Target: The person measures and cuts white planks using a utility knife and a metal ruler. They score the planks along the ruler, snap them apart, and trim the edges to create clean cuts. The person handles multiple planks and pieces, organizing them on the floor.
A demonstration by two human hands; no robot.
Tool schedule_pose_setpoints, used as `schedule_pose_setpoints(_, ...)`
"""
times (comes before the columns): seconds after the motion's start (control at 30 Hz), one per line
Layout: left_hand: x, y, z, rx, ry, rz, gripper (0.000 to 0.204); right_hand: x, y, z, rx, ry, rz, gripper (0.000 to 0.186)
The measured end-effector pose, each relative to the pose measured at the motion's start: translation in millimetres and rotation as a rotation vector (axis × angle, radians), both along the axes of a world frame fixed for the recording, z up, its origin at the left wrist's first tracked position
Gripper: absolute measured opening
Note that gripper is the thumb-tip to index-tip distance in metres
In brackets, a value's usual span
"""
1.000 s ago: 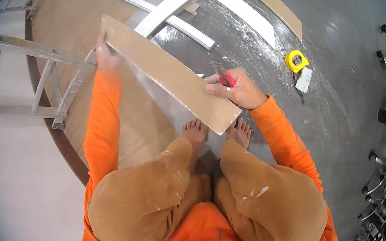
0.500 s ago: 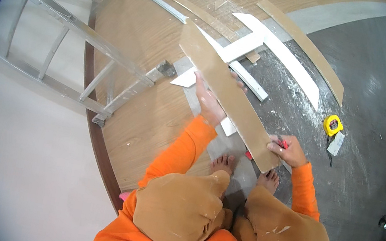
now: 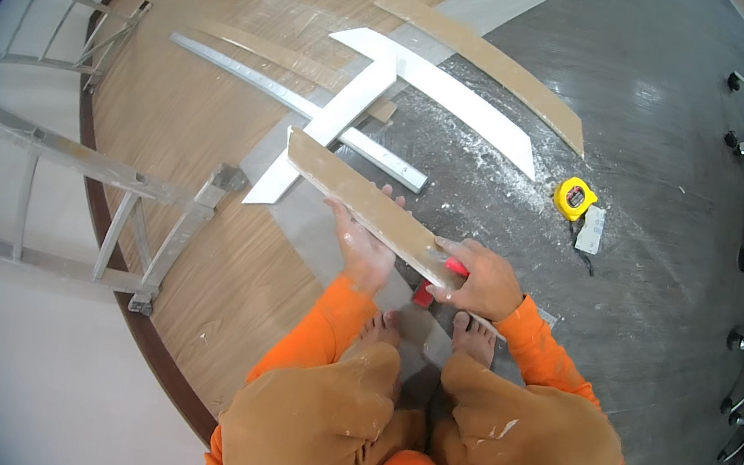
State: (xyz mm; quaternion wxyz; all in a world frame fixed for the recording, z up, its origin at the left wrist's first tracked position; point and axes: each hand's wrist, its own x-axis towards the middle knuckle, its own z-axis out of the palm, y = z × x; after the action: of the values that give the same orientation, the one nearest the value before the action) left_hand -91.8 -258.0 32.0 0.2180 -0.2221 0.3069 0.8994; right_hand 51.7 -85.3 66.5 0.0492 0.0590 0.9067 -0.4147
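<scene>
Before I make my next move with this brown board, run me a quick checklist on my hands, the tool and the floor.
1. Left hand supporting the brown board: ok, it cups the board near its middle.
2. Right hand at the board's near end: ok, it is there with the red tool.
3. Tool's blade retracted: cannot tell, the hand and board hide most of it.
4. Left hand apart from the tool: ok, there is a gap between them.
5. Feet covered: not ok, both feet are bare.
6. Floor free of debris: not ok, white dust lies near the yellow tape measure.
</scene>
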Motion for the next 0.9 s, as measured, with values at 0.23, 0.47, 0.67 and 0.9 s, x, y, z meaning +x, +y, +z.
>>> schedule_pose_setpoints(0.23,-55,-26,-20,-0.453,0.293,-0.383,0.072,-70,114,-17,0.281,0.193,-0.249,0.067)
schedule_pose_setpoints(0.47,-96,-82,-57,-1.118,0.633,-0.382,0.044,-187,264,-56,0.577,0.063,-0.456,0.075)
schedule_pose_setpoints(0.67,-110,-143,-86,-1.523,0.871,-0.407,0.031,-253,326,-86,0.616,0.016,-0.401,0.076)
schedule_pose_setpoints(0.9,-106,-148,-97,-1.796,1.019,-0.483,0.047,-301,350,-116,0.623,-0.066,-0.240,0.075)
